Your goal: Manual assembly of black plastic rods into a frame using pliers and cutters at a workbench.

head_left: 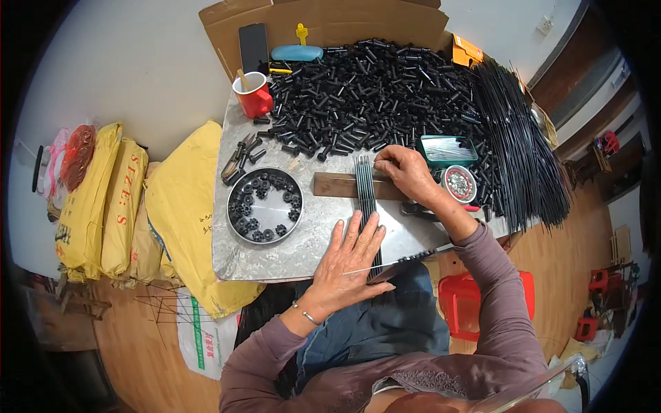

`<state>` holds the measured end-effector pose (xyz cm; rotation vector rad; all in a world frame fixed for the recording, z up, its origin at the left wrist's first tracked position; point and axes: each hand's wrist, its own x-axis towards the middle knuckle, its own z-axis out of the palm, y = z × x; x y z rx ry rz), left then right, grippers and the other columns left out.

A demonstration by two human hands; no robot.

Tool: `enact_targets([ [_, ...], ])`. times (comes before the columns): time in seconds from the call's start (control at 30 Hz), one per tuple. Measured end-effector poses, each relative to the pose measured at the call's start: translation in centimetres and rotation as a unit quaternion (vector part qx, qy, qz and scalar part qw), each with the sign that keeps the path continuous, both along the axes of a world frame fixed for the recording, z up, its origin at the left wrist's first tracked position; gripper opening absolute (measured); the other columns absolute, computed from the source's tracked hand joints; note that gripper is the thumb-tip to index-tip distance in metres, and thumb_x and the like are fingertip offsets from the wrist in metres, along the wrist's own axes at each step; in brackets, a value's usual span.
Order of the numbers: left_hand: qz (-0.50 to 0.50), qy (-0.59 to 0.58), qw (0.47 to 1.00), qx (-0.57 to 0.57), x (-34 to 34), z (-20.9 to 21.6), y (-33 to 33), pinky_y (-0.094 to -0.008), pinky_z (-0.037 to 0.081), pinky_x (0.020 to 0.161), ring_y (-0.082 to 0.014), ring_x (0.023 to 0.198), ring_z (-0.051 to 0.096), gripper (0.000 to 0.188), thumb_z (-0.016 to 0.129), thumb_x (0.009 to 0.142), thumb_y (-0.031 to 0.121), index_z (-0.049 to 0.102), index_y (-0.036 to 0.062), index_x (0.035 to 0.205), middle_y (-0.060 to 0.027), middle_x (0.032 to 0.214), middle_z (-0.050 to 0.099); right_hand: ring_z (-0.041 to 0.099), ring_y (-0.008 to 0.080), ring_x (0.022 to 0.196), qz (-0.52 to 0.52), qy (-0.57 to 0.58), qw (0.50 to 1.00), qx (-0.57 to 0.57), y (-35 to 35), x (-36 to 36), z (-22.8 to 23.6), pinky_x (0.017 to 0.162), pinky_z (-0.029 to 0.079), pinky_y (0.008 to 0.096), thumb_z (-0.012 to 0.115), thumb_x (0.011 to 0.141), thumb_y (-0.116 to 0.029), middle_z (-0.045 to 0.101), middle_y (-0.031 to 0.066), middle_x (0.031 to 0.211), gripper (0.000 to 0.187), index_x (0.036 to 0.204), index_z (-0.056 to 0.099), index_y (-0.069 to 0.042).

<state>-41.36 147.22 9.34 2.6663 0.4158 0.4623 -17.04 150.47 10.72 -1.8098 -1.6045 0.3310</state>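
My left hand [348, 265] lies flat, fingers outstretched, on the lower part of a bundle of thin dark rods [365, 186]. The rods run side by side across a brown wooden strip [334, 184]. A thin pale needle-like rod [389, 263] crosses over this hand, with small black pieces [416, 256] lined up at its right end. My right hand [406, 175] is closed beside the rods' upper ends, thumb and forefinger pinched together. Whatever that pinch holds is too small to tell. Left of the strip stands a round metal tray [232, 210] holding black toothed pieces [266, 235].
A large heap of black bolt-like pieces [372, 89] covers the table's back. Long black rods [520, 138] are piled at right, near a green box [447, 162] and a small round bowl [459, 184]. A red mug [255, 100] and pliers [237, 158] are at left. Yellow sacks [182, 213] stand beside the table.
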Motion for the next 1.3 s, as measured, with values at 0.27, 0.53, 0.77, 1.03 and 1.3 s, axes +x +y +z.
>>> enact_targets([
  [0.27, 0.006, -0.017, 1.000, -0.007, 0.1, -0.1, 0.2, -0.0542, 0.021, 0.110, -0.0409, 0.138, 0.022, 0.093, 0.073, 0.066, 0.056, 0.043, 0.0016, 0.135, -0.0166, 0.149, 0.027, 0.062, 0.0240, 0.068, 0.012, 0.049, 0.999, 0.015, 0.4, -0.1, -0.2, 0.063, 0.048, 0.0327, 0.065, 0.081, -0.010, 0.063, 0.0132, 0.077, 0.012, 0.085, 0.064, 0.001],
  [0.53, 0.004, -0.004, 1.000, -0.007, -0.3, 0.0, 0.1, -0.0534, 0.019, 0.111, -0.0387, 0.138, 0.022, 0.093, 0.068, 0.069, 0.059, 0.039, 0.0025, 0.138, -0.0163, 0.149, 0.028, 0.056, 0.0117, 0.067, 0.037, 0.054, 0.998, 0.013, 0.2, 0.0, -0.3, 0.061, 0.046, 0.0261, 0.064, 0.084, -0.006, 0.062, 0.0054, 0.077, 0.009, 0.089, 0.064, 0.001],
  [0.77, 0.001, -0.004, 1.000, 0.003, -0.3, -0.3, -0.1, -0.0547, 0.021, 0.109, -0.0397, 0.137, 0.024, 0.091, 0.069, 0.067, 0.059, 0.044, 0.0028, 0.135, -0.0165, 0.147, 0.030, 0.059, 0.0195, 0.069, 0.032, 0.022, 0.999, 0.025, -0.2, -0.3, -0.1, 0.063, 0.047, 0.0295, 0.063, 0.082, -0.007, 0.061, 0.0096, 0.082, 0.010, 0.089, 0.065, -0.001],
  [1.03, -0.006, 0.016, 1.000, 0.008, -0.1, -0.4, -0.6, -0.0551, 0.018, 0.110, -0.0397, 0.136, 0.024, 0.090, 0.068, 0.068, 0.062, 0.047, 0.0025, 0.132, -0.0147, 0.148, 0.031, 0.059, 0.0161, 0.070, 0.042, 0.005, 0.998, 0.045, -0.5, 0.2, -0.8, 0.062, 0.047, 0.0278, 0.064, 0.083, -0.007, 0.061, 0.0070, 0.081, 0.009, 0.091, 0.066, -0.002],
  [1.3, -0.002, 0.025, 1.000, -0.007, -0.1, -0.1, -0.6, -0.0548, 0.016, 0.110, -0.0407, 0.138, 0.023, 0.092, 0.069, 0.068, 0.060, 0.045, 0.0008, 0.133, -0.0161, 0.149, 0.029, 0.062, 0.0251, 0.071, 0.038, -0.083, 0.994, 0.055, -0.4, 0.9, 0.0, 0.062, 0.049, 0.0332, 0.067, 0.079, -0.010, 0.062, 0.0082, 0.077, 0.007, 0.084, 0.065, -0.005],
])
